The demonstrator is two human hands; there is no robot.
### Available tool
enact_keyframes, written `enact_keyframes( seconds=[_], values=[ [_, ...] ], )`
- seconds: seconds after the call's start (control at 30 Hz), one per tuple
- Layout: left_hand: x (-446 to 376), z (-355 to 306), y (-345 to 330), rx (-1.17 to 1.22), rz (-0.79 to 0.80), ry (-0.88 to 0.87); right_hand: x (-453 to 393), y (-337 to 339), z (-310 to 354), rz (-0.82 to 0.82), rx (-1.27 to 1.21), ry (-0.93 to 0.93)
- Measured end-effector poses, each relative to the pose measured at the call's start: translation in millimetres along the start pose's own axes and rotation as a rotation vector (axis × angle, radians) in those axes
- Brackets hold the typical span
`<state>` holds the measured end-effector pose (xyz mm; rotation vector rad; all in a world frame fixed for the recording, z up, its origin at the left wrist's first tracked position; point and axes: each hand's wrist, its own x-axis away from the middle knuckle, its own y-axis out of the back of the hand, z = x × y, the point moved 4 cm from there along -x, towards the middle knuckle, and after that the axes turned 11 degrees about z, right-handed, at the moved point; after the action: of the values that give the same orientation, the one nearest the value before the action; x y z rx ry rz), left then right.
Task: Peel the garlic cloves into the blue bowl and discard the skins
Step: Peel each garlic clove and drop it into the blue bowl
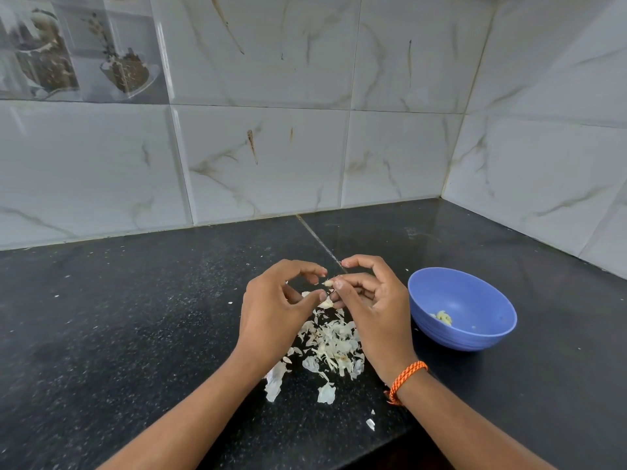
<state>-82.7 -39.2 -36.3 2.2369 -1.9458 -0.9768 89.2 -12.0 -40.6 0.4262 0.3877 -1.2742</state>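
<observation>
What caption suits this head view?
Right hand pinches a garlic clove above skins, beside the blue bowl.

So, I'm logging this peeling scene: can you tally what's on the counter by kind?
Blue bowl: 1
Clove pinched in the right hand: 1
Clove on the counter between the hands: 1
Skin heap: 1
Clump of peeled garlic in the bowl: 1
Total: 5

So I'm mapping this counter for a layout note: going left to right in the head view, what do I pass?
left hand → garlic clove pinched between both hands → right hand → blue bowl
</observation>
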Motion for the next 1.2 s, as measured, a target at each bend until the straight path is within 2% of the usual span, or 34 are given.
enact_keyframes(
  seconds=[0.2, 0.33, 1.1, 1.2],
  values=[
    [2.9, -2.5, -0.3, -0.132, -0.045, -0.049, -1.4, -0.3, 0.3, 0.008, -0.056, -0.034],
    [3.9, -3.7, 0.1, -0.141, -0.064, -0.057, -2.5, -0.9, 0.6, 0.036, -0.012, 0.004],
    [4.2, 1.3, -3.3, -0.034, -0.021, 0.025, -3.3, -2.9, -2.9, 0.13, 0.206, 0.101],
    [4.0, 0.5, -3.0, 0.014, -0.013, 0.029, -3.7, -2.4, -4.5, 0.122, 0.167, 0.076]
  ],
)
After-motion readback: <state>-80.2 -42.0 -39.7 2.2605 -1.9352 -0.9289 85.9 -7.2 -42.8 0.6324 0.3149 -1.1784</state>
